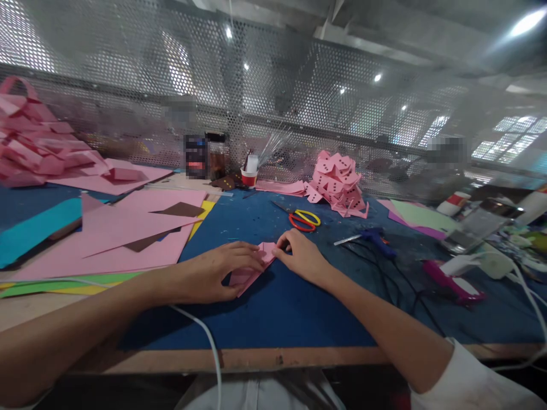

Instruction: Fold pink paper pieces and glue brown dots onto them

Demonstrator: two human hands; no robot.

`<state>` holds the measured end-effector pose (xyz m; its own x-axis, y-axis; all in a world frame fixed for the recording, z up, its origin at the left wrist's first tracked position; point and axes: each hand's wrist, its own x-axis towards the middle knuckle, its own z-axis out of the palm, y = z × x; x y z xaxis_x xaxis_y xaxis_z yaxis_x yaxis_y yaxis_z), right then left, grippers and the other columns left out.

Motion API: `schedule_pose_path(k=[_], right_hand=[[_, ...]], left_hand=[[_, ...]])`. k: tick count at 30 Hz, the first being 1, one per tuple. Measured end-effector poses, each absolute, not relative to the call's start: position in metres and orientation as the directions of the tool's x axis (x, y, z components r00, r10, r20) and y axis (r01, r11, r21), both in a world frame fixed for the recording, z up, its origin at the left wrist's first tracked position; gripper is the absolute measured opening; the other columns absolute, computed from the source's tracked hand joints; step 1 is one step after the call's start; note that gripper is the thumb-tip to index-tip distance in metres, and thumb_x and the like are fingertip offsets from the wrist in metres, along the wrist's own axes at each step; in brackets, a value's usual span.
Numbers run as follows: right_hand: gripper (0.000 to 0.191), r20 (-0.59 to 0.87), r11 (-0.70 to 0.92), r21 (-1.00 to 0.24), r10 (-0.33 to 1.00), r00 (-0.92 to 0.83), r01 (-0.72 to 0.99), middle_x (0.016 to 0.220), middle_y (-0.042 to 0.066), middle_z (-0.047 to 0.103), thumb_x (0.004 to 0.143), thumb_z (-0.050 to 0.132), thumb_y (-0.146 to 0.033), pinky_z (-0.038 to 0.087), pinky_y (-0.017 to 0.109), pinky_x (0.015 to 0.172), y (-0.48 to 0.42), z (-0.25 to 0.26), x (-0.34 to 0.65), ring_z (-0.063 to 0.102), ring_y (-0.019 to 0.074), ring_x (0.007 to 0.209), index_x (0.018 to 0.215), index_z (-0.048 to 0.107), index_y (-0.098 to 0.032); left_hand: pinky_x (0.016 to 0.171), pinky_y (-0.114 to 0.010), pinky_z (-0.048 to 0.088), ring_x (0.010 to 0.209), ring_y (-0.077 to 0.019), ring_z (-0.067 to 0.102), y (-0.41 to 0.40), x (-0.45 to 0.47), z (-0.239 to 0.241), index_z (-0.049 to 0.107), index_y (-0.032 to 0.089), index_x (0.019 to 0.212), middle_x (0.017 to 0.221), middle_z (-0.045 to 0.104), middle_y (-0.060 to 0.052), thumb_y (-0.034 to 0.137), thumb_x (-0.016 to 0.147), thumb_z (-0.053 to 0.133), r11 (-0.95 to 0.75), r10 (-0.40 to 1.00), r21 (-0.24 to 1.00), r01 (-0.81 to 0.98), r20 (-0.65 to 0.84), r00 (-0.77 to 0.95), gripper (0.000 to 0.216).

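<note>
A small folded piece of pink paper (244, 277) lies on the blue mat between my two hands. My left hand (222, 272) curls over its left part, fingers on top and thumb at the near edge, covering some of it. With thumb and forefinger closed, my right hand (299, 256) pinches the paper's far right corner. Just beyond the hands rest scissors (304, 220) with red and yellow handles. A blue glue gun (378, 240) lies right of my right hand.
Pink sheets (141, 222) cover the left side, beneath a large heap of pink strips (38, 142). Dotted pink folded pieces (335, 179) are piled at the back. A magenta device (453, 282) and cables lie right. A white cable (209, 336) crosses the table's front edge.
</note>
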<state>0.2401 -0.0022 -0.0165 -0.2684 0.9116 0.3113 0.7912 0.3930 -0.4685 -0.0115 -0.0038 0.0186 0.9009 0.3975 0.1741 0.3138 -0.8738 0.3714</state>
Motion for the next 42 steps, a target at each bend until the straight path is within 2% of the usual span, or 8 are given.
schedule_pose_path(k=[15,19,22,42], right_hand=[[0.01,0.298,0.385,-0.518,0.918,-0.26,0.764,0.094,0.003,0.061,0.088,0.063,-0.029,0.046,0.028,0.077,0.001,-0.019,0.242,0.059,0.0146,0.085,0.09,0.061,-0.02],[0.013,0.277,0.374,-0.538,0.925,-0.26,0.755,0.093,0.003,0.061,0.092,0.058,-0.033,0.045,0.028,0.076,0.004,-0.02,0.244,0.058,0.0135,0.081,0.091,0.061,-0.02],[0.012,0.277,0.371,-0.534,0.926,-0.257,0.759,0.092,0.003,0.06,0.094,0.055,-0.029,0.044,0.028,0.075,0.005,-0.019,0.244,0.057,0.0139,0.082,0.091,0.061,-0.019],[0.005,0.248,0.352,-0.605,0.936,-0.251,0.714,0.09,0.002,0.061,0.088,0.06,-0.023,0.044,0.027,0.075,0.008,-0.018,0.244,0.057,0.0126,0.078,0.089,0.063,-0.018]], left_hand=[[0.118,-0.042,0.032,0.141,-0.0257,0.037,-0.002,-0.015,0.014,0.056,0.027,0.133,0.14,0.058,-0.001,0.01,0.077,0.058,-0.86,0.424,0.369,0.353,0.131,0.896,0.058],[0.119,-0.041,0.031,0.142,-0.0253,0.036,-0.002,-0.015,0.014,0.055,0.028,0.134,0.14,0.057,0.0,0.008,0.076,0.058,-0.86,0.426,0.36,0.362,0.114,0.898,0.061],[0.119,-0.041,0.031,0.142,-0.0251,0.036,-0.001,-0.015,0.014,0.055,0.029,0.134,0.14,0.058,0.001,0.01,0.077,0.059,-0.859,0.427,0.361,0.363,0.112,0.897,0.061],[0.118,-0.041,0.032,0.14,-0.0253,0.038,-0.001,-0.014,0.013,0.057,0.028,0.132,0.138,0.059,0.001,0.008,0.074,0.058,-0.868,0.416,0.352,0.351,0.126,0.901,0.061]])
